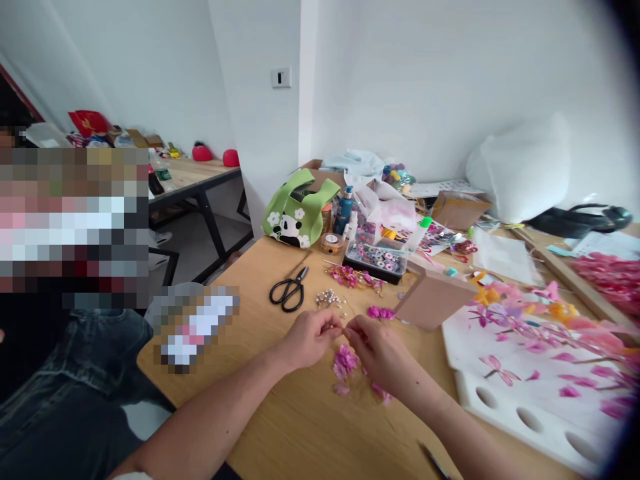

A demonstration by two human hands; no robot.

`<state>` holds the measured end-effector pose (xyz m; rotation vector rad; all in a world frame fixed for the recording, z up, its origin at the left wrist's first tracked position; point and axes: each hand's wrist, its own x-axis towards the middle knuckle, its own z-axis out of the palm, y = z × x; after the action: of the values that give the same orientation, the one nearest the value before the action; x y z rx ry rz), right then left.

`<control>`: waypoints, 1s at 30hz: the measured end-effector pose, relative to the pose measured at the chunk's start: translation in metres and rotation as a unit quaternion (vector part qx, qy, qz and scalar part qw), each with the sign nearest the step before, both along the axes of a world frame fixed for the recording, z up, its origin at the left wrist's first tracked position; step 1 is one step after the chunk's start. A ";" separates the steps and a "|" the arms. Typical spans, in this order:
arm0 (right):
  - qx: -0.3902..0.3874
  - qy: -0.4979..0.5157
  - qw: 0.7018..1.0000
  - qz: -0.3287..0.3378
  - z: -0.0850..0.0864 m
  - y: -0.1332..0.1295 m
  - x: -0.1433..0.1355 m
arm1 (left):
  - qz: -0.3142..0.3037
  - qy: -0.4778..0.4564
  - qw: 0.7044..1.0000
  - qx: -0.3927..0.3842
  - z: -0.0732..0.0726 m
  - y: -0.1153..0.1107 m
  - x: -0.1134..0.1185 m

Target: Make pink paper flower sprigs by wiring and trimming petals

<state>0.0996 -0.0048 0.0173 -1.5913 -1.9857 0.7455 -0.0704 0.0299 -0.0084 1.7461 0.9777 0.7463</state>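
My left hand [314, 339] and my right hand [376, 347] meet over the wooden table, both closed in a pinch with fingertips nearly touching. Whatever lies between the fingertips is too small to make out. Just below them are magenta fabric flowers [345, 361]; I cannot tell whether these hang from my fingers or rest on the table. Beyond my hands lies a cluster of small pearl-like beads on stems [329, 299]. Black-handled scissors [289, 291] rest farther left. A bunch of magenta petals [381, 313] sits past my right hand.
A black tray of beads [376, 260], a green panda bag [300, 212] and a blue pump bottle [344, 210] stand at the back. On the right are an upright pinkish board [435, 295] and a white foam block with holes [505, 407]. A person sits at the left.
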 end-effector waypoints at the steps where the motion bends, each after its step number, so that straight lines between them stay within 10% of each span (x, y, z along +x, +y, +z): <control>1: -0.031 0.004 1.000 0.004 0.000 0.000 0.002 | -0.013 0.007 1.000 0.008 0.001 -0.001 0.000; 8: -0.177 0.041 0.983 0.015 0.000 -0.012 0.011 | -0.072 -0.002 0.995 -0.070 0.010 -0.012 0.006; 21: 0.115 -0.183 0.975 0.055 0.000 -0.040 0.007 | -0.085 -0.063 0.966 -0.235 -0.006 -0.013 0.013; 30: -0.198 0.076 0.977 0.037 0.017 -0.035 0.021 | -0.140 -0.027 0.983 -0.118 0.009 -0.027 0.007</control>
<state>0.1204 -0.0403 0.0347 -1.6190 -1.8748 1.3193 -0.0631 0.0031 0.0009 1.6037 0.7315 0.4730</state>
